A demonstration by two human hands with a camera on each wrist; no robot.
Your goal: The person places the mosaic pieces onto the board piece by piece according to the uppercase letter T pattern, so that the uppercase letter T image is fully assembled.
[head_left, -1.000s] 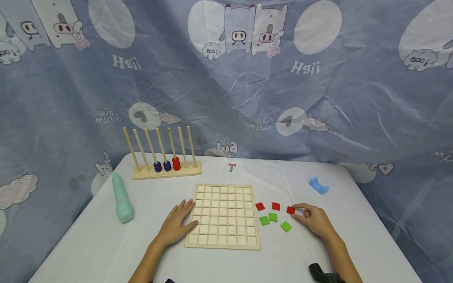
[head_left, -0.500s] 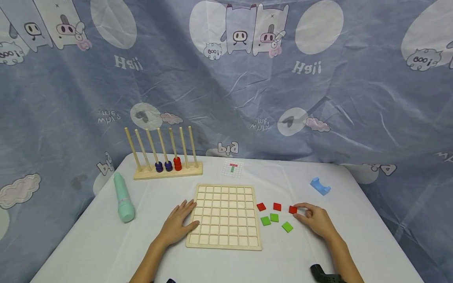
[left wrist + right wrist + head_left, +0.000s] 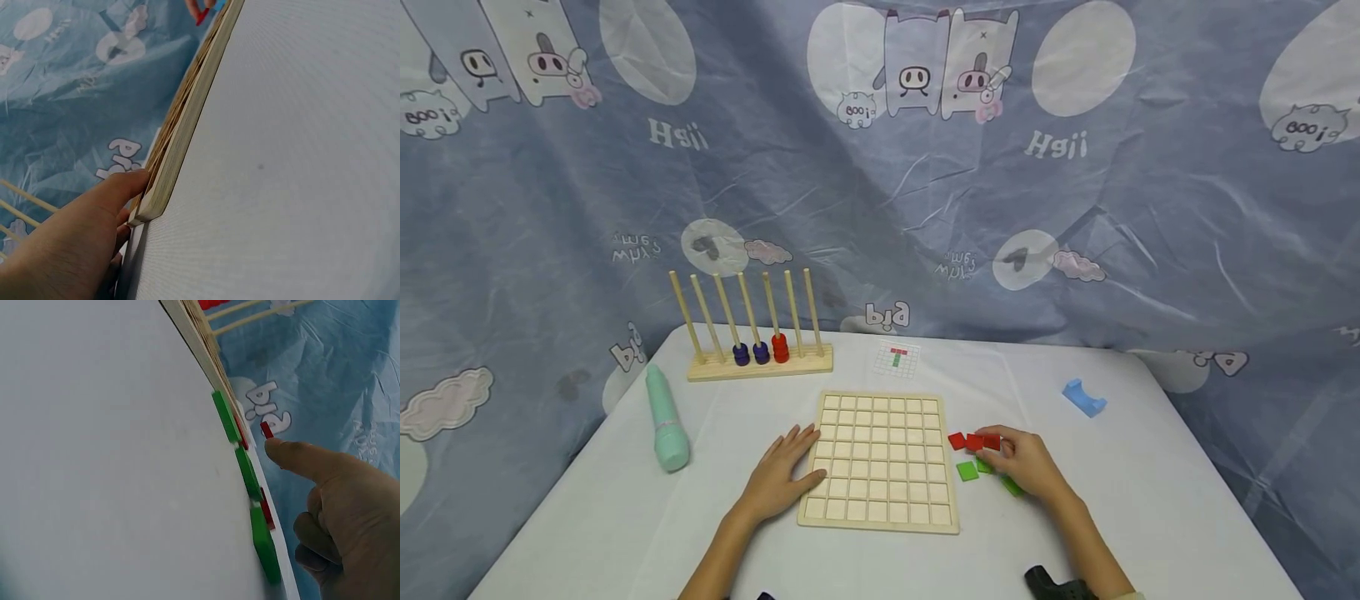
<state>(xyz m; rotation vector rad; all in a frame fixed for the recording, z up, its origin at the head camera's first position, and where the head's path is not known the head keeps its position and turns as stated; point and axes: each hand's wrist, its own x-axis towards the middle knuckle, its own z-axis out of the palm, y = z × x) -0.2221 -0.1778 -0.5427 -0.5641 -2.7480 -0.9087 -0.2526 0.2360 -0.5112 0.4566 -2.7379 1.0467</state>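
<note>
Grid board (image 3: 880, 451) bare. Right hand (image 3: 1032, 468) pinches one red tile (image 3: 266, 429); five other tiles (image 3: 967, 472) unplaced. Left hand (image 3: 777, 479), fingers extended, touches board's edge.

Left hand (image 3: 781, 473): bare and ungloved, as I see it from here
Left-side gear (image 3: 765, 596): I get only a small dark rounded tip; the rest is cut off
Right hand (image 3: 1028, 463): bare too
Right-side gear (image 3: 1054, 584): black, smooth rounded end, running back toward the wrist
Right sleeve (image 3: 1131, 596): a pale yellowish sliver, all I can make out
</note>
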